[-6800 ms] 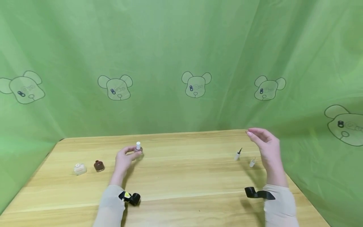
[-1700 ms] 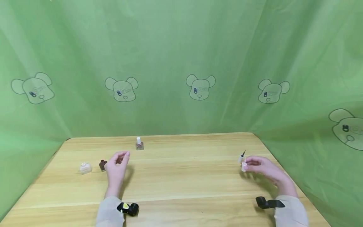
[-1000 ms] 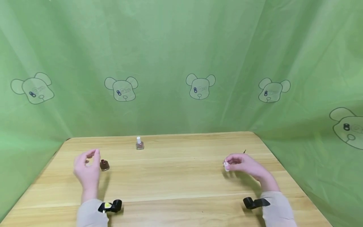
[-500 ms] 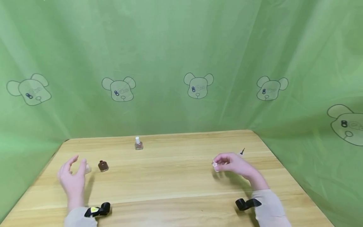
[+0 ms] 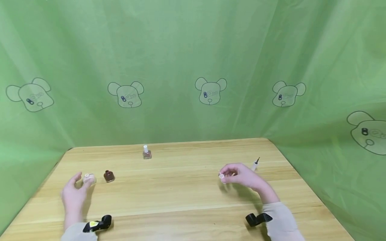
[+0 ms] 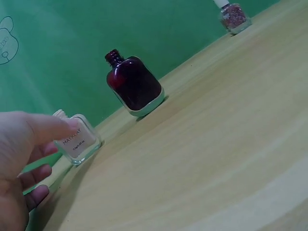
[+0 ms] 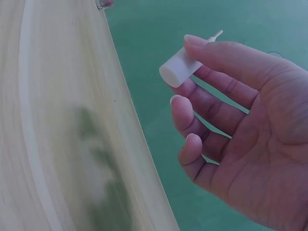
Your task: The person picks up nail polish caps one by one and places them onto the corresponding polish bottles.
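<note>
My left hand [image 5: 73, 195] is at the clear glass nail polish bottle [image 6: 79, 139], which holds pale polish and stands uncapped on the table. In the left wrist view the thumb overlaps the bottle's label, and the other fingers are spread on the far side. Over the right part of the table, my right hand [image 5: 242, 175] pinches a white nail polish cap [image 7: 180, 67] between thumb and fingers, its thin brush pointing up and away. To the right of the pale bottle stands an uncapped dark red nail polish bottle [image 6: 134, 84].
A capped bottle of glittery pinkish polish [image 5: 147, 154] stands near the table's back edge. Behind the right hand, another white cap [image 5: 255, 165] stands with its dark brush upward. A green curtain [image 5: 169, 67] hangs behind the wooden table [image 5: 181, 197].
Earlier, the left hand let go of the glittery bottle at the back and moved left to the pale bottle. The right hand picked up the white cap and carried it leftward.
</note>
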Motion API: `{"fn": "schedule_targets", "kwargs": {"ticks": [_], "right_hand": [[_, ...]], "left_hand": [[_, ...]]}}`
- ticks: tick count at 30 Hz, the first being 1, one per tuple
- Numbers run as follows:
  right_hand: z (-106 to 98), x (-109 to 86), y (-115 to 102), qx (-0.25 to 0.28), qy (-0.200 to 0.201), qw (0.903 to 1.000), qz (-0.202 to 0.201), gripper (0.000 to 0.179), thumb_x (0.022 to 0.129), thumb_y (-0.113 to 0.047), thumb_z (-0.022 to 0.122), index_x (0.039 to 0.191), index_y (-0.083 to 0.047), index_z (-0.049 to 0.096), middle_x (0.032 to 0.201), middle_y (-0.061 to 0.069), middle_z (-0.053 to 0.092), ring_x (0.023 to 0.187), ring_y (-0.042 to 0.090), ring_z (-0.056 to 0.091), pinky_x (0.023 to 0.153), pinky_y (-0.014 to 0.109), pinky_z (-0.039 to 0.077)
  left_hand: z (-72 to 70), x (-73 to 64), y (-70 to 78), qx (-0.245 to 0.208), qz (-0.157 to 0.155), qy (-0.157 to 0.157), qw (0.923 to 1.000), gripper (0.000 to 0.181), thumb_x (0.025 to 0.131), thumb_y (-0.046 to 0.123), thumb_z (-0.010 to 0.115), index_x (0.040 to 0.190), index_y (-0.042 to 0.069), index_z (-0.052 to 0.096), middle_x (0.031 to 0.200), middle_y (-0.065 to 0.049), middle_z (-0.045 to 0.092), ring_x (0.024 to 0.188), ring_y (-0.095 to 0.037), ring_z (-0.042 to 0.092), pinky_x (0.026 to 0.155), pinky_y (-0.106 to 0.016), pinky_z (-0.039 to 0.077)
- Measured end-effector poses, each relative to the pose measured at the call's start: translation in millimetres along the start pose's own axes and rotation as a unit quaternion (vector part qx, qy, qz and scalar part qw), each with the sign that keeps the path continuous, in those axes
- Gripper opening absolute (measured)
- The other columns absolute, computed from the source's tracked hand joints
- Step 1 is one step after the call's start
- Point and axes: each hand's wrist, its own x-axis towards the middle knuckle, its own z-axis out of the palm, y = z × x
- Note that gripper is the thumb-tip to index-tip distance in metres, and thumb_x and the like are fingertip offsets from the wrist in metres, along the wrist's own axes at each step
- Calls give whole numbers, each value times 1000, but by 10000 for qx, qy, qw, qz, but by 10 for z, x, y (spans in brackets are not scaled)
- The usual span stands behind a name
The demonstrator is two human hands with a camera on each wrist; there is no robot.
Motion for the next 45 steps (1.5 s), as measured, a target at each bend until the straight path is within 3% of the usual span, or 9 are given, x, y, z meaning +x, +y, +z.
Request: {"fn": "schedule_targets", "kwargs": {"ticks": [6, 14, 24, 30, 34, 38, 45], "right_hand": [[55, 30, -17, -42, -82, 9999, -80, 26, 84, -17, 74, 105, -3, 67, 94, 9, 67, 85, 9, 59, 78, 22, 50], [114, 56, -23, 21, -149, 9998, -124, 23, 85, -12, 73, 104, -2, 67, 92, 9, 66, 84, 9, 59, 77, 23, 50], [152, 75, 6, -33, -201, 9998, -80, 20, 85, -11, 72, 103, -2, 67, 90, 9, 66, 82, 10, 59, 75, 23, 50], [184, 82, -10, -198, -150, 9997, -53, 22, 85, -15, 73, 104, -3, 68, 90, 7, 66, 82, 10, 58, 74, 23, 50], [204, 84, -35, -300, -111, 9995, -16, 23, 86, -15, 72, 104, -3, 67, 90, 5, 66, 82, 10, 58, 75, 23, 49], [216, 86, -42, -328, -123, 9994, -8, 23, 86, -15, 72, 104, -3, 67, 90, 6, 66, 83, 11, 58, 75, 23, 48], [228, 92, -24, -323, -173, 9993, -9, 21, 86, -14, 72, 103, -4, 67, 89, 6, 65, 82, 10, 57, 74, 23, 48]], "left_hand": [[12, 27, -16, 227, -103, -122, 9996, 66, 96, 26, 61, 151, 11, 29, 154, -22, 34, 141, -48, 28, 117, -63, 18], [47, 14, 5, 435, -69, -15, 9990, 57, 96, 27, 61, 144, 4, 41, 144, -28, 45, 131, -47, 42, 112, -63, 24], [66, 5, 2, 452, -48, 43, 9990, 55, 95, 33, 62, 135, -2, 47, 137, -29, 51, 122, -42, 50, 107, -59, 33], [77, -18, 31, 443, 75, 38, 9990, 49, 96, 26, 61, 133, -3, 49, 134, -31, 53, 118, -42, 54, 101, -56, 40], [81, -28, 97, 432, 104, 15, 9990, 48, 95, 28, 62, 133, -1, 51, 133, -29, 55, 100, -22, 62, 91, -43, 48], [89, -41, 166, 495, 142, 26, 9987, 50, 94, 30, 64, 132, 1, 53, 132, -26, 57, 86, 0, 53, 75, -21, 48], [139, -58, 258, 399, 239, 217, 9987, 53, 93, 37, 64, 133, 3, 54, 130, -24, 58, 104, -24, 58, 64, -9, 40]]}}
